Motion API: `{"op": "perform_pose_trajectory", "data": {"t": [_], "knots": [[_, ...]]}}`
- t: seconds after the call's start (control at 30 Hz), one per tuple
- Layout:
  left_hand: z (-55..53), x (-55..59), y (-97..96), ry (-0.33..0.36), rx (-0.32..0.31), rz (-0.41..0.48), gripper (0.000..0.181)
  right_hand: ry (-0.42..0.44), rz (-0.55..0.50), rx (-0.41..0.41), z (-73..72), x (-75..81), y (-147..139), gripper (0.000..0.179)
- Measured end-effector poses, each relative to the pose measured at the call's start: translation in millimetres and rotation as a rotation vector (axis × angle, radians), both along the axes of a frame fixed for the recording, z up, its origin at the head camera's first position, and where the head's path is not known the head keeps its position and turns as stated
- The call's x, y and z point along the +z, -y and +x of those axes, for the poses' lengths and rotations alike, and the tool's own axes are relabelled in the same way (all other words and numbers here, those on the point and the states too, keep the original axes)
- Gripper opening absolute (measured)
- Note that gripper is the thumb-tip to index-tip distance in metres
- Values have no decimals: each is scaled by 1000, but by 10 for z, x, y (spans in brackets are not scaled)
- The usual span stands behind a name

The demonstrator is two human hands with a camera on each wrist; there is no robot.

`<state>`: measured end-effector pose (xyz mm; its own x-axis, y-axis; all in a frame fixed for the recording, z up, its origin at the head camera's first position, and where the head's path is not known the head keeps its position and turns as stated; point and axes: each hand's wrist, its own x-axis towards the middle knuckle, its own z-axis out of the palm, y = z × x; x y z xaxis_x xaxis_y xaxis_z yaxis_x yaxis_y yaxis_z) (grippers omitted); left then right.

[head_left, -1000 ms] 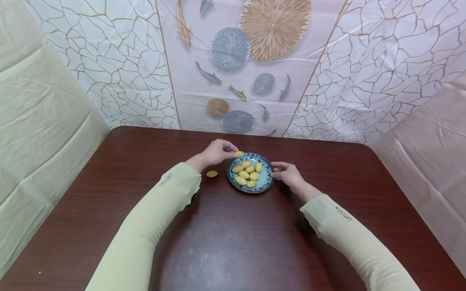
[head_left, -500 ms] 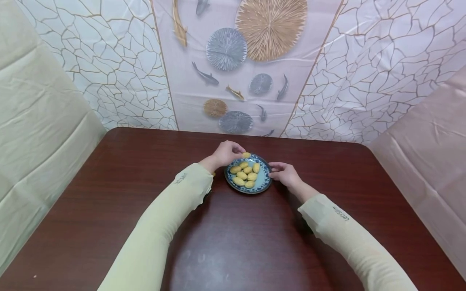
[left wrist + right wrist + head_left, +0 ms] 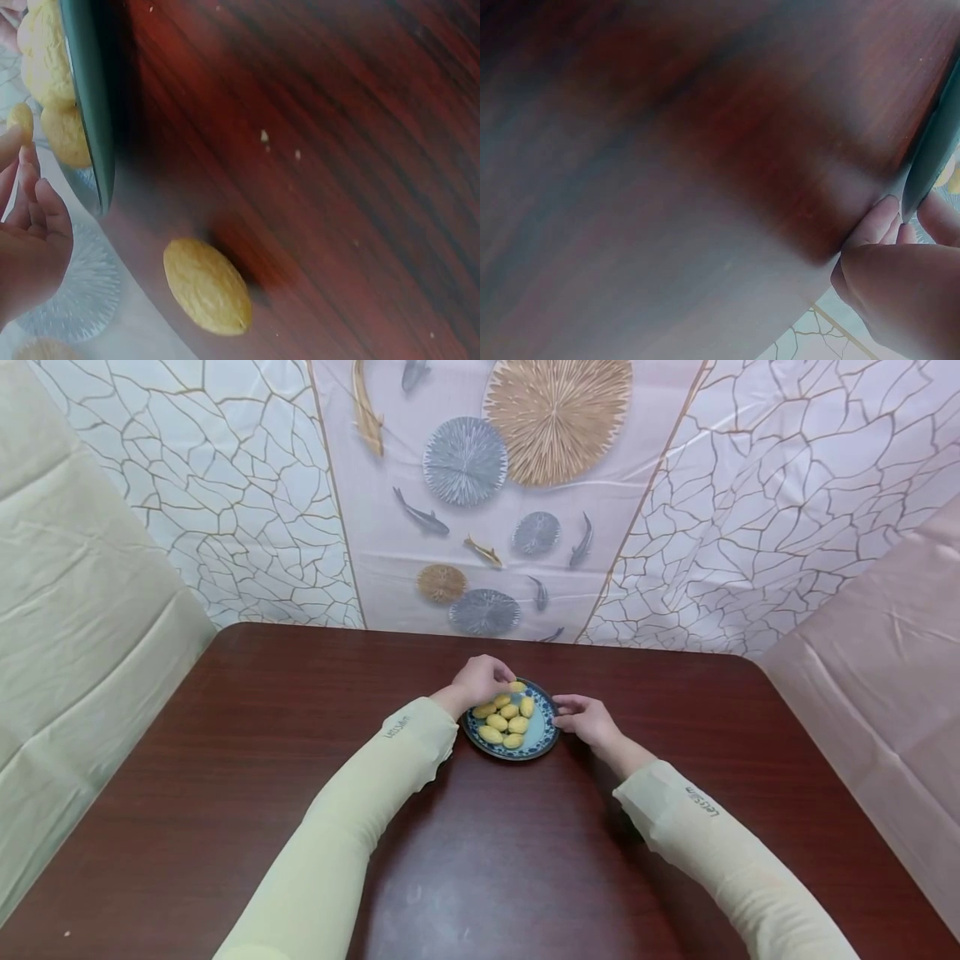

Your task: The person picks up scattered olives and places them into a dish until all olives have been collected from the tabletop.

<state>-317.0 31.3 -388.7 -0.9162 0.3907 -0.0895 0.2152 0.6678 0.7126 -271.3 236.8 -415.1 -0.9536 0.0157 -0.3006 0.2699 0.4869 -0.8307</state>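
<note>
A blue-patterned plate point(image 3: 542, 739) with a dark rim holds several yellow, wrinkled oval fruits point(image 3: 517, 725). Over its far left side, my left hand point(image 3: 482, 680) pinches one more such fruit point(image 3: 21, 120) between thumb and fingertips; in the left wrist view it is held apart from the pile. My right hand point(image 3: 592, 723) grips the plate's right edge, and the right wrist view has the thumb and fingers on either side of the rim point(image 3: 930, 161). One loose yellow fruit point(image 3: 208, 286) lies on the table beside the plate, hidden behind the left arm in the head view.
The dark red-brown wooden table point(image 3: 465, 860) has tiny pale crumbs point(image 3: 265, 136) near the plate. A patterned cloth point(image 3: 480, 527) hangs behind the far edge, and pale cloth walls stand at both sides.
My left hand has moved right and slightly nearer, carrying its fruit from the plate's rim to over the plate. The left arm now covers the loose fruit. My right hand stays at the rim.
</note>
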Motion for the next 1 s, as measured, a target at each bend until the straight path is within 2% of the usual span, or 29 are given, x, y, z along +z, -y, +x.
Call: {"op": "perform_pose_trajectory", "data": {"t": [0.3, 0.57, 0.8, 1.0], "knots": [[10, -38, -79, 25, 0, -70, 21, -12, -5, 1, -5, -10, -11, 45], [9, -18, -114, 30, -8, -104, 21, -9, 2, 10, 13, 10, -7, 45], [-51, 32, -7, -26, 21, -31, 21, -18, -14, 18, 18, 3, 1, 45], [-110, 115, 234, -38, 51, 91, 26, -9, -12, 18, 5, -11, -13, 46]]}}
